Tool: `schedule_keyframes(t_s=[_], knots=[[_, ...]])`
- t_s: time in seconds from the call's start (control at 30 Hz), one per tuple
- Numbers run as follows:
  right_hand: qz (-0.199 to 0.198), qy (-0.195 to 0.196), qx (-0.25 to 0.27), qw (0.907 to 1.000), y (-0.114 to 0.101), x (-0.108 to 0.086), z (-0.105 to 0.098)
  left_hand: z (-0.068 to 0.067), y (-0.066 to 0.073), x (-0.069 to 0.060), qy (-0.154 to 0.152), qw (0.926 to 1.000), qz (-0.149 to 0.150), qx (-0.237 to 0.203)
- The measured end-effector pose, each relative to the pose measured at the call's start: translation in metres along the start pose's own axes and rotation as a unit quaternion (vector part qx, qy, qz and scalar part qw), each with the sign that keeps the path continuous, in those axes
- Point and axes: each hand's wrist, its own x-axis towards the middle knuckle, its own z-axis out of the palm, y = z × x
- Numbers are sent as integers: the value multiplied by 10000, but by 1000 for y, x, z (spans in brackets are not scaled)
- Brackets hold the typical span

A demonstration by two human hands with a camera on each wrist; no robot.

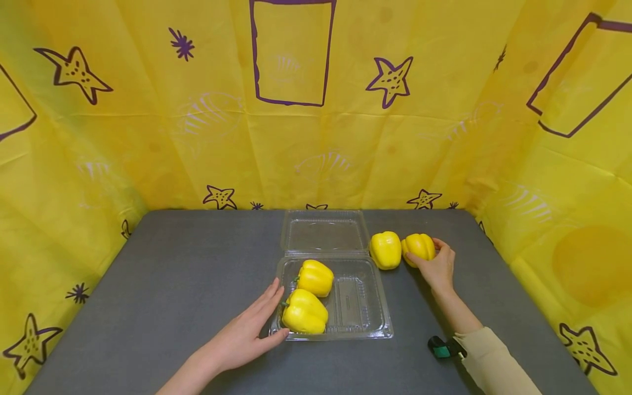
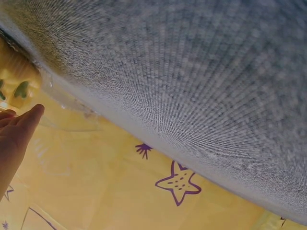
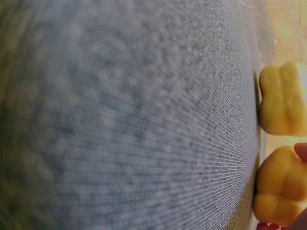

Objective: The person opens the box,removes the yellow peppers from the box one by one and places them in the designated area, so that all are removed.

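In the head view my right hand (image 1: 439, 266) has its thumb and fingers around a yellow bell pepper (image 1: 418, 248) that lies on the table to the right. Just left of it lies another yellow bell pepper (image 1: 385, 250), which also shows in the right wrist view above the gripped pepper (image 3: 280, 184). A clear plastic clamshell box (image 1: 362, 296) has its lid (image 1: 324, 233) folded back. Two yellow peppers, one behind (image 1: 316, 278) and one in front (image 1: 305, 311), lie in its left half. My left hand (image 1: 252, 329) stretches along the box's left side with straight fingers.
A dark grey cloth covers the table (image 1: 197, 258). Yellow printed fabric (image 1: 316, 137) rises behind it and on both sides. Near my right sleeve (image 1: 494, 356) a black and green strap (image 1: 444, 347) sticks out at the wrist.
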Motion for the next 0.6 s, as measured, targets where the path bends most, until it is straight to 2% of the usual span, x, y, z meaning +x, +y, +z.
schedule_keyframes(t_s=[0.3, 0.6], knots=[[113, -107, 32, 9999, -1, 0, -2, 0, -1, -1, 39, 10000, 56, 50], [159, -47, 81, 9998, 0, -1, -3, 0, 1, -1, 16, 10000, 24, 37]])
